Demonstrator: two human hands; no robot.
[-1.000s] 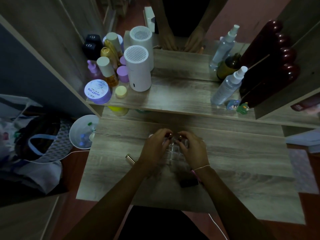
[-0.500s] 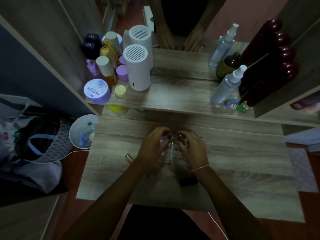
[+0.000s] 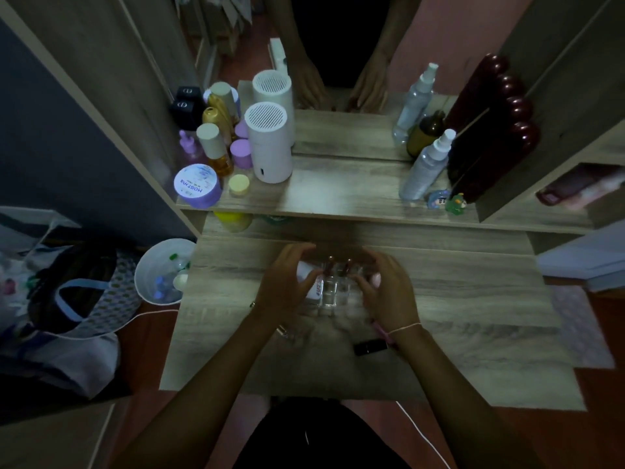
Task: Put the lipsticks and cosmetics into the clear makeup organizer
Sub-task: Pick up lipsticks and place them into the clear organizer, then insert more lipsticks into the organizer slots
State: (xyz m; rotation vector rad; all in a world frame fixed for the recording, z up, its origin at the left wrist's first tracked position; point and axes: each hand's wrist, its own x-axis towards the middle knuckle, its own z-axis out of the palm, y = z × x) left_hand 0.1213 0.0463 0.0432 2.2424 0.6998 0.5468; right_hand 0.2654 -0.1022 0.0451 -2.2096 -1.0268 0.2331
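The clear makeup organizer (image 3: 333, 292) stands in the middle of the wooden table (image 3: 473, 299). Both hands cup it: the left hand (image 3: 287, 286) has its grip closed on a white tube (image 3: 313, 282), and the right hand (image 3: 389, 292) holds the organizer's side. A black lipstick (image 3: 370, 346) lies near the right wrist.

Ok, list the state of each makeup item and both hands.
Clear makeup organizer: upright on the desk, between both hands.
Two dark-capped lipsticks: standing in it.
White tube: in the left hand.
Right hand: on the organizer's side.
Black lipstick: lying on the desk.
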